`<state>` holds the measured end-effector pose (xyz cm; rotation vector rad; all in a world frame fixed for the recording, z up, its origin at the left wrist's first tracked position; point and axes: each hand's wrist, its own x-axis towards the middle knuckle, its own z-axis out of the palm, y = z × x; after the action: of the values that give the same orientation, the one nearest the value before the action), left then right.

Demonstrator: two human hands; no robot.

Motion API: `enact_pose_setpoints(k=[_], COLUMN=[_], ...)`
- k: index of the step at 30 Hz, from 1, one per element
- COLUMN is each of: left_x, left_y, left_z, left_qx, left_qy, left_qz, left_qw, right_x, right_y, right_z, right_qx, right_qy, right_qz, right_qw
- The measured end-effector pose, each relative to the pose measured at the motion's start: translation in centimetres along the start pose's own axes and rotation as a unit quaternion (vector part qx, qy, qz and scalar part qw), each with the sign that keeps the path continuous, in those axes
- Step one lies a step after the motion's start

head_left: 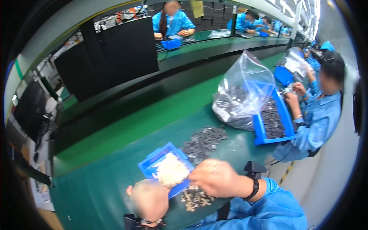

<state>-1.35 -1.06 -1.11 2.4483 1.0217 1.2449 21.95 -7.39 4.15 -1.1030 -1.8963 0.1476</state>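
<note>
- Directly left of the right hand's (216,178) fingertips: small cream-coloured pieces (170,170), heaped inside a small blue bin (152,156) set at an angle.
- Bent over the right edge of that bin with the right hand, fingers drawn together; cannot tell whether anything sits between the tips, too blurred there.
- Left of that grip and nearer the body: left hand (149,203), at the near-left edge of the bin; largely covered by a blurred disc, so impossible to tell whether spread, closed or holding a piece.
- Just below the grip: mixed pile (196,200) of dark and cream pieces.
- Just beyond the grip: loose heap of dark grey pieces (205,142).
- Under all of these, stretching far left of the grip: green work surface (99,188).
- Farther beyond, to the right of the grip: clear plastic bag (237,109) bulging with dark contents, against a larger blue bin (289,126) of dark pieces.
- Right of that bin: co-worker (318,119) in blue.
- Well beyond the grip, leftward: black panel (111,57).
</note>
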Motion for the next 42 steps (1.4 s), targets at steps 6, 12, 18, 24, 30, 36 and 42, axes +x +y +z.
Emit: enact_pose_setpoints(k=[6,12,18,24,30,36,42], left_x=[1.1,1.3,1.8,1.9,2.1,2.0,2.1], left_y=[0.7,0.8,0.1,-0.5,-0.7,-0.5,-0.5], left_z=[0.7,0.6,1.3,1.6,1.4,1.2,1.2], left_qx=[-0.08,-0.052,-0.065,-0.13,-0.138,-0.151,-0.148], left_qy=[0.009,-0.003,-0.025,-0.015,-0.004,-0.01,-0.019], left_qz=[-0.027,-0.043,-0.028,-0.009,0.004,-0.025,-0.02], left_qw=[0.996,0.998,0.997,0.991,0.99,0.988,0.989], right_x=[-7.5,-11.4,-6.9,-6.6,-5.9,-6.0,-5.6], right_y=[3.5,6.4,-0.2,-0.9,0.0,0.5,0.8], right_z=[-13.4,-15.1,-5.5,-0.3,1.2,1.6,1.5], right_qx=[-0.4,-0.46,-0.16,-0.084,-0.143,-0.213,-0.261], right_qy=[0.329,0.237,-0.076,-0.224,-0.221,-0.256,-0.256], right_qz=[0.213,0.244,0.195,0.136,0.145,0.068,-0.011], right_qw=[0.829,0.821,0.965,0.961,0.954,0.941,0.931])
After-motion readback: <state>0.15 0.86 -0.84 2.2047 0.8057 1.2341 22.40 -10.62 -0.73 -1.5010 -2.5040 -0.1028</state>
